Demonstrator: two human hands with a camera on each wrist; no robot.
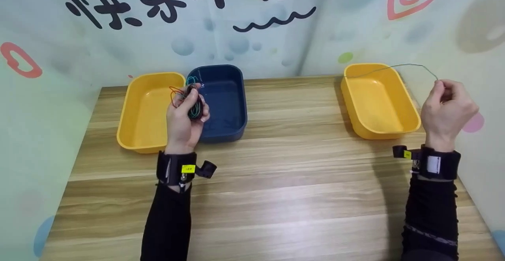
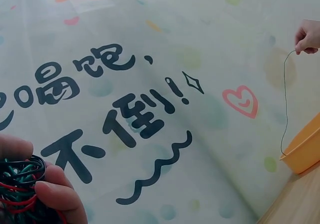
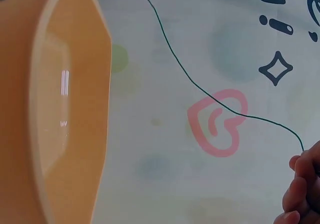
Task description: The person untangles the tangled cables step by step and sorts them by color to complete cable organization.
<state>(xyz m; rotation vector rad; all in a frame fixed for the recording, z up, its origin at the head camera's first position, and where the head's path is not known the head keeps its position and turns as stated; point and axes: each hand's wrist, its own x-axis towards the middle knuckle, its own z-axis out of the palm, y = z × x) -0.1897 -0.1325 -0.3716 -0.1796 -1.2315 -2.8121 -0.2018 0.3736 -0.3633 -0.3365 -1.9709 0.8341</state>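
Left hand (image 1: pixel 185 123): fingers curled round a tangled wire bundle (image 1: pixel 195 111), black, green and red, thumb across it. A few red and green loops stick out past the fingertips. Right hand (image 1: pixel 449 103): thumb and fingers pinch a single green wire (image 3: pixel 192 81); the rest of it runs out leftward from that pinch to a free end. We can't tell if more wire is tucked inside the right fist.

Around us: right-hand yellow bin (image 1: pixel 376 103) sits just left of the right hand, and in the head view the wire crosses above it. Whether the free end touches the rim, we can't tell. Under the left hand, the left-hand yellow bin (image 1: pixel 146 111) and the blue bin (image 1: pixel 223 103) sit side by side. All on the wood table (image 1: pixel 296 154).

Handling, our read: the strand is thin and springy, so its tail is the part to watch, not the pinched end. We'd move the right hand slowly leftward until the whole length is inside the rim, lower, then release. Too early and it likely drapes over the edge. Left grip firm meanwhile; those loose loops could snag.
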